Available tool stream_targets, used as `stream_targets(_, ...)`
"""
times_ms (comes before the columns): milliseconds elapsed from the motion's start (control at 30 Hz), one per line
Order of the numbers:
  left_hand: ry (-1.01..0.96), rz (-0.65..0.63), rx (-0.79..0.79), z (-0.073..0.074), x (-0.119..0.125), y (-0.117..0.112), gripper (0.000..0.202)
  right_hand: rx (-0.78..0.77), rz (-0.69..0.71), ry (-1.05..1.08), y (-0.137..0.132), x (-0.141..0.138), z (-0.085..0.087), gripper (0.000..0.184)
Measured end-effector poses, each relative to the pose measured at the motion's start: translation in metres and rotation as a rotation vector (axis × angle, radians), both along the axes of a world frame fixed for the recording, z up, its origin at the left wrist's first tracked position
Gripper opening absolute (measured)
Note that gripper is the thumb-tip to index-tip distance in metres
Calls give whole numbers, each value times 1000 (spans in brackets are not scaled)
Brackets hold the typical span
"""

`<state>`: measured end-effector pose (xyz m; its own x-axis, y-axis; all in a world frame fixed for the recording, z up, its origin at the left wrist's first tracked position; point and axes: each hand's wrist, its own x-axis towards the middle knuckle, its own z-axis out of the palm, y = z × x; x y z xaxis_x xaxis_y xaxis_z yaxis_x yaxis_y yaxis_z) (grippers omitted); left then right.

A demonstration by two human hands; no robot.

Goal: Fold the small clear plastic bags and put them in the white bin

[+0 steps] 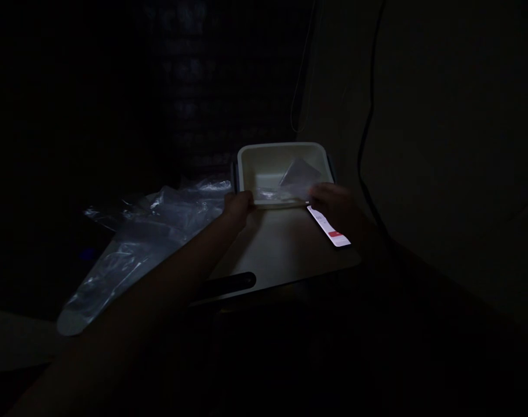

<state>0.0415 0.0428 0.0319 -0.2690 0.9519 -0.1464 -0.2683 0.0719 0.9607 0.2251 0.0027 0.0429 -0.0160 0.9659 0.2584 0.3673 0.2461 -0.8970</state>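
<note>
Toward the surface's (281,243) far edge, my right hand (333,198) pinches a clear bag (301,174) across the tub (255,162); my left fingers' (247,198) hold I can't tell. Likely light, slippery: grip its edges.

A pale, rounded rectangular tub (259,164), dim in the dark, stood open-topped at the far end of a light board (281,249). Inside lay thin, see-through plastic (299,174), one corner angled toward the far wall, shiny wrinkles near the front rim
</note>
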Motion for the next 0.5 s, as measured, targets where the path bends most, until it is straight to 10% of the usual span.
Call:
stream_targets(133, 11, -22, -6, -13, -3, -15, 23, -12, 25, 231, 26, -16, 13, 11)
stream_targets(500, -26, -56, -15, -27, -7, -30, 32, -81, -43, -337, 89, -46, -24, 17)
